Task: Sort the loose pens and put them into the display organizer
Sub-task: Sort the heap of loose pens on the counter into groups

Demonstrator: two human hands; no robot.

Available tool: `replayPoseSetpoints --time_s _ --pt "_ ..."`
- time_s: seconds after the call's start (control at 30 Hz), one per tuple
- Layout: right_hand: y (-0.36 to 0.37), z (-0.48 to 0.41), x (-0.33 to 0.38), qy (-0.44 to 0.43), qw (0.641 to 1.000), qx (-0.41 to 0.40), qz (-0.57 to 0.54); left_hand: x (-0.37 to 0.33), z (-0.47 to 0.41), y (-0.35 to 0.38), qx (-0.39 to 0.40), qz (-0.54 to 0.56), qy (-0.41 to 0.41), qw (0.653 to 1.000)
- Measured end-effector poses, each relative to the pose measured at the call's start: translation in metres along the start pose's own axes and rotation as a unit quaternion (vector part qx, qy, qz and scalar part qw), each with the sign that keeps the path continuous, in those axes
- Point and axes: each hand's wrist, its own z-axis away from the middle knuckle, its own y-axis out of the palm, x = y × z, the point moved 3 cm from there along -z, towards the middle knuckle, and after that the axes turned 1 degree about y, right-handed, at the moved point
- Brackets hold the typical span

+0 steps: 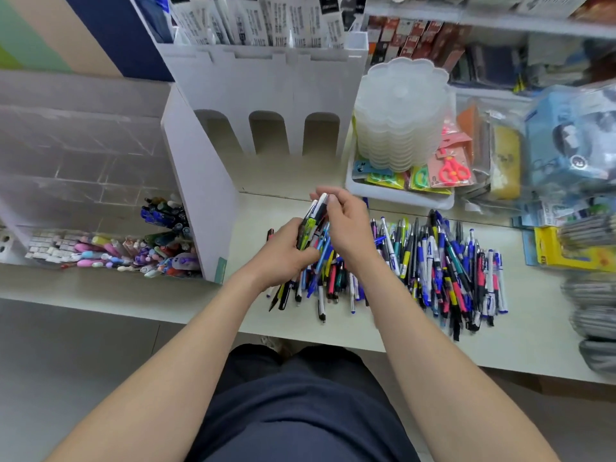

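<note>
**Both hands on one bundle of pens**

The left hand [283, 253] gripped a bundle of pens [308, 230], held nearly upright above the counter [186, 301]. The right hand [348, 228] pinched the top of a white pen [320, 203] in that bundle. The loose pens [446, 271] lay heaped beneath the hands and on toward the counter's right end. The white display organizer [266, 91] stood along the back edge. A clear organizer [100, 168] holding pens stood at the left end.
</note>
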Motion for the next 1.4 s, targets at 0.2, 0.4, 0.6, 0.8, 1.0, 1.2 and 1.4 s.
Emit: replayPoseSetpoints --time_s 0.2,0.4,0.6,0.8,1.0,1.2,1.4 --pt "-0.038 0.020 -0.001 0.049 0.993 -0.053 -0.092 -0.035 0.002 0.019 -0.044 0.017 0.050 0.998" --pt "-0.045 0.084 -0.026 0.355 0.899 -0.037 -0.252 -0.080 0.005 0.036 -0.223 0.162 0.090 0.957" --pt "-0.050 0.080 -0.009 0.345 0.769 -0.059 -0.536 -0.106 0.018 0.064 -0.190 0.204 0.129 0.952" --pt "-0.047 0.077 0.006 0.301 0.779 -0.004 -0.551 -0.115 0.031 0.073 -0.234 0.204 0.171 0.935" --pt "-0.048 0.090 0.016 0.246 0.801 0.029 -0.545 -0.103 0.036 0.077 -0.228 0.134 0.151 0.953" --pt "-0.067 0.101 0.007 0.222 0.937 -0.027 -0.268 -0.094 0.046 0.060 -0.155 0.076 0.196 0.965" --pt "-0.057 0.103 0.041 0.040 0.970 0.018 -0.237 -0.084 0.066 0.021 0.013 0.130 0.176 0.976"
